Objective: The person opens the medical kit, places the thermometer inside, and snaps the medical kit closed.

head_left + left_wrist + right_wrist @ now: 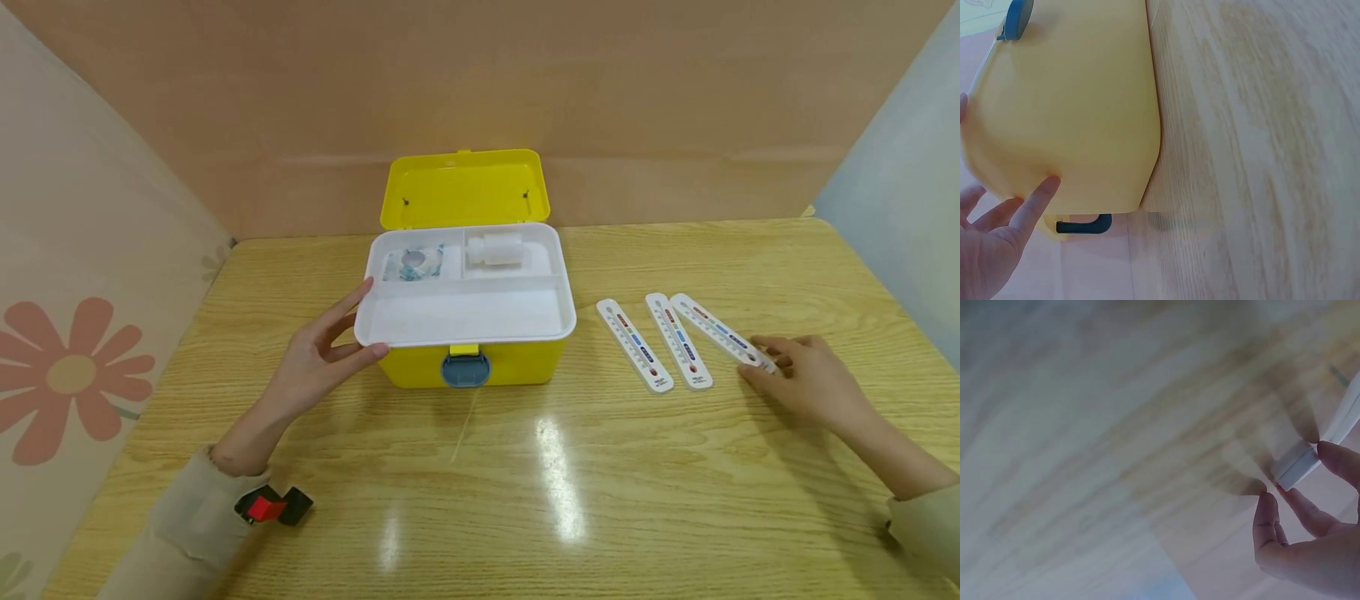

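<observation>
My left grip [306, 368], fingers unclenched, rests against the left side of the yellow box [521, 364], probably to steady it. The box's lid [465, 193] stands raised behind, exposing its white tray [465, 315]. Right of the box lie two thermometers [635, 346]; farther right, my right grip [813, 383] pinches a third thermometer [716, 327] by the end farthest from the box, likely the handiest.

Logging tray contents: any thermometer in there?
No, in the head view every visible thermometer is outside the tray, right of the yellow box.
</observation>
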Tool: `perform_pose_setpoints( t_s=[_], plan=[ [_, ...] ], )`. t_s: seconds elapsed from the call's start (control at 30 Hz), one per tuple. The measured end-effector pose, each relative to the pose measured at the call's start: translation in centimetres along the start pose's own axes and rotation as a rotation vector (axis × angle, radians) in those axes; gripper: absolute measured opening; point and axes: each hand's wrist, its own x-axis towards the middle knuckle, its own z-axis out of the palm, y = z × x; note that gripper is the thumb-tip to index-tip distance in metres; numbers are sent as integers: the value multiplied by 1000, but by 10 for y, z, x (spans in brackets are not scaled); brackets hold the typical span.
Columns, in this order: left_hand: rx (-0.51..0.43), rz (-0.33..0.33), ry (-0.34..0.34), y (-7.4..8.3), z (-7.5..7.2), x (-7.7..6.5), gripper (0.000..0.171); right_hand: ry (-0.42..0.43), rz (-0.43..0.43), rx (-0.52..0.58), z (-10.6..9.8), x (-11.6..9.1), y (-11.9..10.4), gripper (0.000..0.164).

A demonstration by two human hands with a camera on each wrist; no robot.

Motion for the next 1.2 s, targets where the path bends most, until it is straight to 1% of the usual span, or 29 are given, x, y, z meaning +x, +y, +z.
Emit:
perform_pose_setpoints(
  t_s=[0.27, 0.43, 0.73, 0.93, 1.07, 1.2],
  plan=[
    [1, -3, 0, 0, 0, 0, 74, 44, -42, 17, -2, 4, 6, 43],
    [7, -7, -1, 1, 0, 0, 74, 8, 9, 28, -5, 3, 8, 48],
    [16, -5, 2, 2, 0, 0, 74, -6, 112, 58, -15, 3, 12, 50],
    [21, 7, 3, 1, 0, 0, 74, 46, 91, 95, -19, 1, 11, 47],
    [25, 5, 5, 1, 0, 1, 74, 99, 78, 127, -19, 0, 9, 44],
    [27, 3, 6, 2, 1, 1, 74, 127, 84, 152, -19, 0, 7, 46]
  ],
)
